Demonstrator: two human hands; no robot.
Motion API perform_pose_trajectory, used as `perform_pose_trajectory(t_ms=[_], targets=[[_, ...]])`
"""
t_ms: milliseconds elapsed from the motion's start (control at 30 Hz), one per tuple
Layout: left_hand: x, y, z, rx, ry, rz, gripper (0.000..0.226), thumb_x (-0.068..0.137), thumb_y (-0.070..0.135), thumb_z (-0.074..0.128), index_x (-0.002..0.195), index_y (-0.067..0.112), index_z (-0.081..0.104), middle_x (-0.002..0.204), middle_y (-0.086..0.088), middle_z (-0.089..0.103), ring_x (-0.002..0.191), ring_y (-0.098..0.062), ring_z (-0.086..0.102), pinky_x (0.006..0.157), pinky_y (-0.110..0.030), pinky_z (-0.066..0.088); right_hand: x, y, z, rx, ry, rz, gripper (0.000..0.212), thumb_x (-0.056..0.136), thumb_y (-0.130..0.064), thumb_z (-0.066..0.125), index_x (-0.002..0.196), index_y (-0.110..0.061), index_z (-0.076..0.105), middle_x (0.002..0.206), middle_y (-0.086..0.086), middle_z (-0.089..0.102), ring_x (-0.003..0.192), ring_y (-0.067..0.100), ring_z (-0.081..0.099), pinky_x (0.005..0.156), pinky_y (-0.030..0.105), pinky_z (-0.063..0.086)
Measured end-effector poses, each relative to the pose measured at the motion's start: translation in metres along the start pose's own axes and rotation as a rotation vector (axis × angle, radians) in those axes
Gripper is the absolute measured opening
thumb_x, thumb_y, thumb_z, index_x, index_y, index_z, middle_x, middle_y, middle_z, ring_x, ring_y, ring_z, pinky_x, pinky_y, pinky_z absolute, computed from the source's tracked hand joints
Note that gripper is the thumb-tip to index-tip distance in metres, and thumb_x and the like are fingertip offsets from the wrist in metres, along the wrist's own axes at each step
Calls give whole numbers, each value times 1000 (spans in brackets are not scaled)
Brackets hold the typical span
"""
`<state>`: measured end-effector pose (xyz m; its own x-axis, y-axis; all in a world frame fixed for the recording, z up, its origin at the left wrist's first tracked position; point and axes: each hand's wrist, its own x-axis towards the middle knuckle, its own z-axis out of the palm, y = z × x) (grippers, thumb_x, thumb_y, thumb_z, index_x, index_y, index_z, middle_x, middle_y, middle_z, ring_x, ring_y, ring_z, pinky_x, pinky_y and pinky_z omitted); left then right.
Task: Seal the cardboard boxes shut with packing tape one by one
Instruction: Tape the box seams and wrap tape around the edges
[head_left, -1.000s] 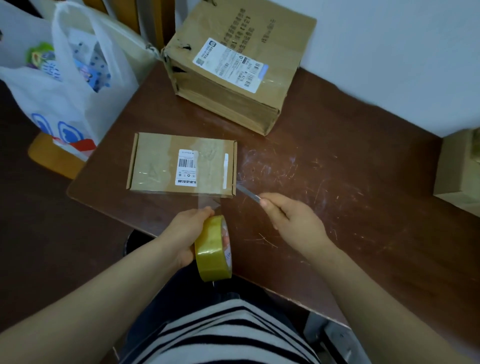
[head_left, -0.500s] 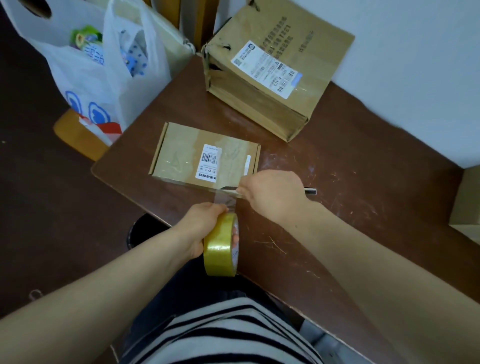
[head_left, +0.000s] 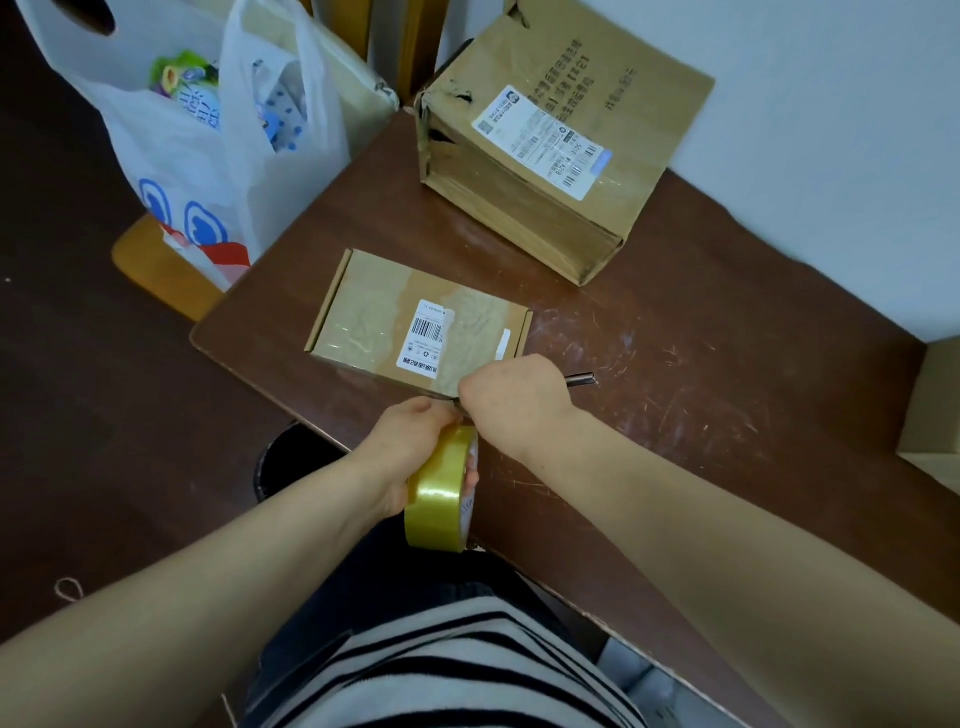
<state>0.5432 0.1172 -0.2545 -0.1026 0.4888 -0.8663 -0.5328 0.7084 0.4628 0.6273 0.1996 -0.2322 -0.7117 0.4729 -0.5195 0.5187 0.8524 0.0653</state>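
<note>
Left hand (head_left: 410, 447) grips the tape roll (head_left: 439, 501), right hand (head_left: 511, 397) clenches a thin metal blade (head_left: 582, 380) — a slip could cut skin, not tape.

Soft, even indoor light, faint shadows, slight softness, wide-angle edge bending.

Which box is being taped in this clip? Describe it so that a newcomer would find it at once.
On the dark brown table, go to the near left corner, beside the white plastic bag. The flat cardboard box lies there, with a small white barcode label on top. The big box by the wall is far taller and torn at one corner.
</note>
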Motion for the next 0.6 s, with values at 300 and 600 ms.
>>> perform_pose_trajectory(t_ms=[300, 600], targets=[[3, 1, -18, 171, -6, -65, 4, 93, 5, 54, 93, 1, 56, 51, -19, 53, 36, -25, 52, 42, -33, 51, 8, -1, 8, -6, 1, -17, 24, 92, -4, 44, 105, -15, 62, 103, 0, 63, 92, 26, 62, 64, 31, 34], [8, 7, -20, 232, -16, -84, 5, 92, 5, 54, 91, 1, 58, 49, -18, 55, 35, -24, 52, 40, -31, 51, 6, 10, -1, 84, -32, -2, 19, 92, -15, 45, 102, -17, 62, 86, -2, 52, 93, 23, 59, 65, 30, 33]])
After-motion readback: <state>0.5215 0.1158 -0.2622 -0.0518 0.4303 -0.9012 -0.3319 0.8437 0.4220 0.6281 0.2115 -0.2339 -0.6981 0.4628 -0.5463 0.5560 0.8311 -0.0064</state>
